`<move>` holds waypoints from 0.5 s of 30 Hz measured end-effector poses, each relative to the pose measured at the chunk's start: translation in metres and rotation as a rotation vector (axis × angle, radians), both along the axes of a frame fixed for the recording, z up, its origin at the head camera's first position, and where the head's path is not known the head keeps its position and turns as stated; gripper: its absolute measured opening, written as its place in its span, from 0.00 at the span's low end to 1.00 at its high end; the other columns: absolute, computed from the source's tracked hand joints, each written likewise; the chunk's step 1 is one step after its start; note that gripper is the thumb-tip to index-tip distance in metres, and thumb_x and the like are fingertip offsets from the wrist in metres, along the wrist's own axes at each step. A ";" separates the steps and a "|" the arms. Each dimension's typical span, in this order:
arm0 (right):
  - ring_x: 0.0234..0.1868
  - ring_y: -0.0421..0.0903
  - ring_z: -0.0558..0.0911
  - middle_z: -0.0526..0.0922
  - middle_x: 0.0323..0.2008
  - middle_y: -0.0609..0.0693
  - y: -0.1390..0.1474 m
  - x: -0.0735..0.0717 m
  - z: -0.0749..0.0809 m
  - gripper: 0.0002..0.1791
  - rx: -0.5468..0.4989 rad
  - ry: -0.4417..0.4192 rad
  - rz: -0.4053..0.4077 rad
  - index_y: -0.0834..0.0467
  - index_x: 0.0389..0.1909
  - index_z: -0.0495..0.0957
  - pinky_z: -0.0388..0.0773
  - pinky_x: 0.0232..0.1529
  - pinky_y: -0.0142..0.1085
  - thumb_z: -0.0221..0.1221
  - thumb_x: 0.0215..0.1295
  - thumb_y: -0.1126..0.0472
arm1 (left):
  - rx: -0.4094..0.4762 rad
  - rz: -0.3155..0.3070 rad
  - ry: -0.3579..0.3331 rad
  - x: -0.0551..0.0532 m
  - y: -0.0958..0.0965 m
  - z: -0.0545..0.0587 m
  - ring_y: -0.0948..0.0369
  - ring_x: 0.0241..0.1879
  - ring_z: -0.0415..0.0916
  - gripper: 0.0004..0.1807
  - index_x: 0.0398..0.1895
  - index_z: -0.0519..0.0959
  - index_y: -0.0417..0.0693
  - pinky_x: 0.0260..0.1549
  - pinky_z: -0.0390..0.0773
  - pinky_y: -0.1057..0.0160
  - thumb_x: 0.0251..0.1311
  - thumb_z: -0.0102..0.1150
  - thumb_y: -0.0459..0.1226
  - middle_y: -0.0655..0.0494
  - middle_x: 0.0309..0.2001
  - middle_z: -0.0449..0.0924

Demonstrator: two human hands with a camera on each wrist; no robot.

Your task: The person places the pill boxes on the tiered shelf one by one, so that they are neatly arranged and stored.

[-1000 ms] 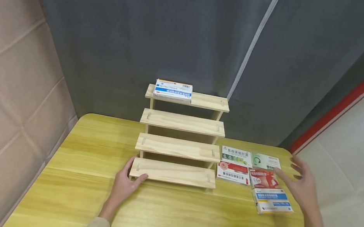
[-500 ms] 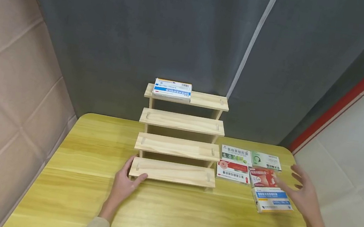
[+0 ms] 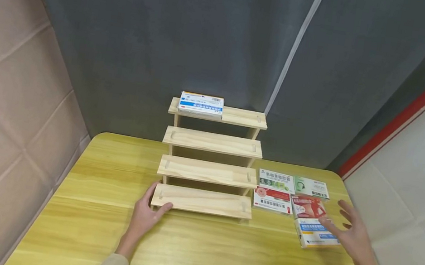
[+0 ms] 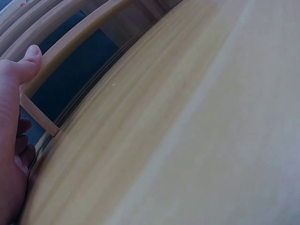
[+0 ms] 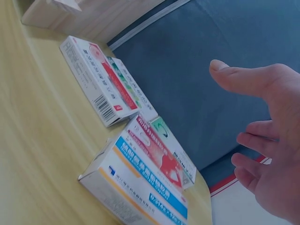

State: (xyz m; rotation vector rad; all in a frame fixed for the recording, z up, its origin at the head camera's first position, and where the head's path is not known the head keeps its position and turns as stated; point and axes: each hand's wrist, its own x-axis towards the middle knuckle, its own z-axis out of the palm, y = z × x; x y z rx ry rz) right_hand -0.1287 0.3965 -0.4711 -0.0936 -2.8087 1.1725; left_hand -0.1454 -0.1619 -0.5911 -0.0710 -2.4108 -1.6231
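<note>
My left hand (image 3: 144,214) grips the left end of the lowest step of a stepped wooden rack (image 3: 202,201). Its thumb (image 4: 32,58) lies on the step's front edge, the other fingers at the side. My right hand (image 3: 355,238), fingers spread, hovers over the right of the table, holding nothing. Nearest it are a white medicine box with a blue stripe (image 3: 309,239) and a red medicine box (image 3: 304,206). Beside them lie a white-and-red box (image 3: 272,201), a white-and-green box (image 3: 275,181) and a pale green box (image 3: 311,188).
Another white-and-blue medicine box (image 3: 201,105) lies on the left part of the rack's top step. A dark grey curtain (image 3: 146,49) hangs behind the yellow wood table (image 3: 195,249). Pale walls stand to the left and right.
My right hand has moved slightly down and toward me, from beside the green and red boxes to over the blue-striped box's right side. My left hand stays on the rack.
</note>
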 end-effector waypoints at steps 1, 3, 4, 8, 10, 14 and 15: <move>0.70 0.75 0.61 0.56 0.76 0.71 0.001 0.001 -0.001 0.49 0.001 0.003 0.005 0.65 0.79 0.49 0.63 0.47 0.31 0.66 0.67 0.53 | 0.001 0.001 -0.002 0.000 0.000 0.000 0.40 0.69 0.69 0.48 0.77 0.60 0.42 0.71 0.69 0.41 0.56 0.75 0.43 0.38 0.70 0.70; 0.70 0.76 0.61 0.56 0.76 0.72 0.002 0.001 -0.004 0.50 0.002 0.002 0.008 0.65 0.79 0.49 0.65 0.49 0.34 0.67 0.67 0.53 | -0.005 0.006 -0.004 0.000 0.000 0.000 0.39 0.70 0.68 0.48 0.77 0.60 0.42 0.70 0.68 0.40 0.56 0.75 0.44 0.38 0.71 0.70; 0.69 0.76 0.61 0.55 0.76 0.72 0.002 0.002 -0.006 0.50 -0.002 -0.001 0.010 0.66 0.79 0.49 0.67 0.52 0.38 0.67 0.66 0.53 | -0.005 0.009 -0.006 0.001 0.000 0.000 0.39 0.70 0.68 0.48 0.77 0.60 0.43 0.70 0.69 0.39 0.56 0.75 0.44 0.38 0.71 0.70; 0.71 0.78 0.57 0.53 0.76 0.74 0.007 0.004 -0.014 0.51 -0.018 -0.034 0.003 0.67 0.79 0.46 0.66 0.60 0.63 0.67 0.66 0.53 | -0.010 0.013 -0.011 0.001 0.001 0.001 0.39 0.70 0.67 0.48 0.77 0.60 0.43 0.70 0.68 0.39 0.56 0.75 0.44 0.38 0.71 0.69; 0.72 0.78 0.54 0.51 0.76 0.74 0.010 0.004 -0.018 0.52 -0.040 -0.054 0.004 0.67 0.79 0.45 0.63 0.62 0.71 0.67 0.66 0.54 | -0.003 0.011 -0.012 0.000 0.001 0.001 0.40 0.71 0.67 0.48 0.77 0.60 0.43 0.71 0.68 0.41 0.56 0.75 0.44 0.38 0.71 0.69; 0.75 0.78 0.47 0.45 0.78 0.73 0.017 0.006 -0.025 0.55 -0.072 -0.128 0.006 0.65 0.80 0.41 0.57 0.64 0.76 0.67 0.66 0.52 | -0.006 0.009 -0.008 0.000 0.001 0.000 0.41 0.72 0.66 0.48 0.77 0.60 0.41 0.72 0.67 0.43 0.57 0.74 0.44 0.38 0.72 0.68; 0.75 0.78 0.45 0.43 0.78 0.73 0.019 0.007 -0.027 0.56 -0.081 -0.153 0.006 0.64 0.80 0.40 0.56 0.64 0.77 0.67 0.66 0.52 | -0.007 0.010 -0.007 0.000 0.001 -0.001 0.41 0.72 0.66 0.48 0.77 0.60 0.41 0.72 0.67 0.43 0.57 0.74 0.44 0.38 0.72 0.68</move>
